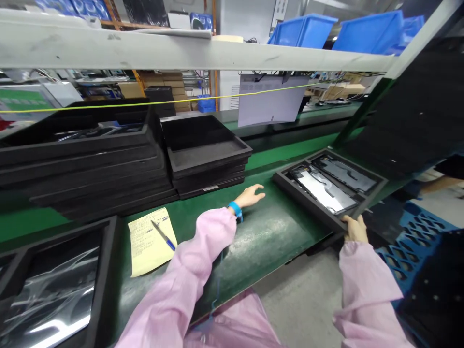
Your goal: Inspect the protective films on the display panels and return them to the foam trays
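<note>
My right hand (355, 229) grips the near corner of a black tray (302, 200) on the right of the bench. Inside that tray lie two flat metallic panels, one bright silver (324, 189) and one greyer (346, 174). The tray sits at an angle, its near corner reaching past the bench edge. My left hand (250, 196), with a blue wrist band (235, 210), hovers over the green bench top left of the tray. Its fingers are apart and hold nothing.
Stacks of black trays (210, 157) stand along the back. A yellow note sheet (148, 253) with a pen (163, 235) lies left of my arm. Another tray (107, 270) holds film-covered dark panels. A blue crate (416, 237) stands at right; a white shelf beam (181, 53) crosses above.
</note>
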Tool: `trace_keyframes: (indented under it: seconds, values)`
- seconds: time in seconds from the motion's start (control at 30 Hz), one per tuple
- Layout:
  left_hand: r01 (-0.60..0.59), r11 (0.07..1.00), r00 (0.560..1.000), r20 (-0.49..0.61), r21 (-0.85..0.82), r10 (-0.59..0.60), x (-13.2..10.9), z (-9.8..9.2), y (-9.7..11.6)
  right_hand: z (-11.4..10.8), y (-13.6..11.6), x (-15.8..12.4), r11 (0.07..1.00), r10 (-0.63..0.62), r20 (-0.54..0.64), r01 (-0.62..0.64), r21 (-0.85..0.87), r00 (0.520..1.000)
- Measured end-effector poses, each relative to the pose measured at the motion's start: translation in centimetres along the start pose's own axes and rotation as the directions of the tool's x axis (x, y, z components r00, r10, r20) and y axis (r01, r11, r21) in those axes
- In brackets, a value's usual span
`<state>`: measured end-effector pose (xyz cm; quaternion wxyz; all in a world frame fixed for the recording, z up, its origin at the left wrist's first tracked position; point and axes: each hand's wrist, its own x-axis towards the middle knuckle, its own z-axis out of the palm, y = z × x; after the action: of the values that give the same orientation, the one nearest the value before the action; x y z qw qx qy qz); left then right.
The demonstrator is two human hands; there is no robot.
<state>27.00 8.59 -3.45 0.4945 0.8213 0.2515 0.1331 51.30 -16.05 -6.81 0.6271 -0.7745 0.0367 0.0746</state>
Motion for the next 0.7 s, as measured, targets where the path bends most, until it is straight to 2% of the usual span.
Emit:
trace_keyframes:
  seconds: [0.07,0.2,0.3,0.37,0.43,0.53,0.6,0.7]
  values:
    - [0.006,0.999,0.997,-0.077,-0.037,-0.008,3.3,1.6,0.9,0.1,0.8,-0.7,0.999,0.018,0.016,-0.019,0.038,1.0]
    - [0.009,0.994,0.977,-0.211,-0.112,-0.033,8.5,4.2,2.1,0.4,2.5,-2.4,0.995,-0.031,0.014,0.03,0.096,0.999]
    - [0.019,0.99,0.972,-0.228,-0.141,-0.051,10.6,4.7,2.0,0.7,3.7,-3.8,0.989,-0.084,0.006,0.083,0.126,0.996]
    - [0.039,0.989,0.972,-0.225,-0.145,-0.071,11.0,4.4,1.5,0.8,4.3,-4.7,0.984,-0.114,0.01,0.111,0.14,0.993]
    - [0.065,0.987,0.968,-0.233,-0.146,-0.098,10.4,3.8,0.8,1.0,5.0,-6.2,0.98,-0.139,0.009,0.136,0.143,0.99]
    - [0.109,0.982,0.952,-0.269,-0.155,-0.148,7.4,2.5,-1.0,1.2,6.7,-10.4,0.972,-0.2,0.013,0.196,0.129,0.98]
    - [0.145,0.975,0.932,-0.308,-0.17,-0.192,4.3,1.1,-2.7,1.0,8.6,-14.6,0.962,-0.258,0.057,0.25,0.112,0.964]
    - [0.192,0.959,0.888,-0.378,-0.209,-0.261,-1.5,-2.0,-5.5,0.1,12.2,-22.0,0.937,-0.35,0.217,0.338,0.092,0.911]
